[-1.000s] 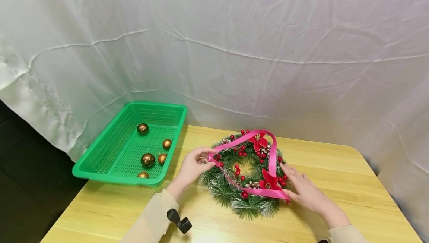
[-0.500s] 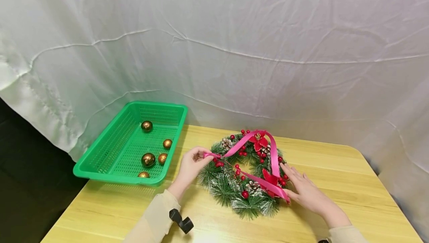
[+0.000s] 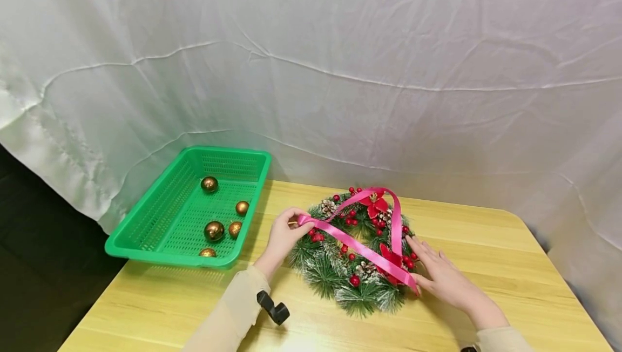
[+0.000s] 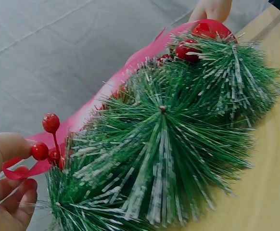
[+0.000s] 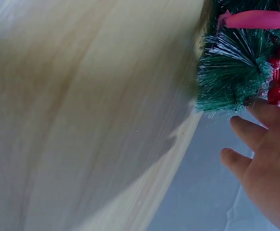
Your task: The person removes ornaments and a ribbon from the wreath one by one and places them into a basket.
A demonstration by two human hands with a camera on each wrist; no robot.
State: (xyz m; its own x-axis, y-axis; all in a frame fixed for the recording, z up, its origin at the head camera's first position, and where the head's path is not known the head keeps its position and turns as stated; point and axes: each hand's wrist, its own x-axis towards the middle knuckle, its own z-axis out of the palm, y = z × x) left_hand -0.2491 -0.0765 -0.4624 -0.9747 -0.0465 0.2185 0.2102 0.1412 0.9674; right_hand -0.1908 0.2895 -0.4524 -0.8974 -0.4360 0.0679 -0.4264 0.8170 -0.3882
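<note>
A green Christmas wreath point(image 3: 324, 273) with frosted tips, red berries, pinecones and red poinsettia flowers lies flat on the wooden table. Across it loops a pink ribbon point(image 3: 362, 248). My left hand point(image 3: 281, 239) pinches the ribbon between thumb and fingers at the wreath's left side; red berries point(image 4: 40, 151) stand close to those fingers in the left wrist view. On the wreath's right side, my right hand point(image 3: 446, 283) rests with fingers extended, its thumb by the ribbon's end. The right wrist view shows its fingers spread at the foliage point(image 5: 234, 72).
A green plastic basket point(image 3: 112, 246) stands at the left of the table with several bronze baubles point(image 3: 214, 231) in it. Behind the table point(image 3: 491, 255) hangs a pale grey cloth point(image 3: 311, 98). The table's right edge slopes down past the right hand.
My left hand pulled the ribbon a little left, then came back slightly right. The ribbon's lower stretch now runs straighter across the wreath. My right hand has stayed in place.
</note>
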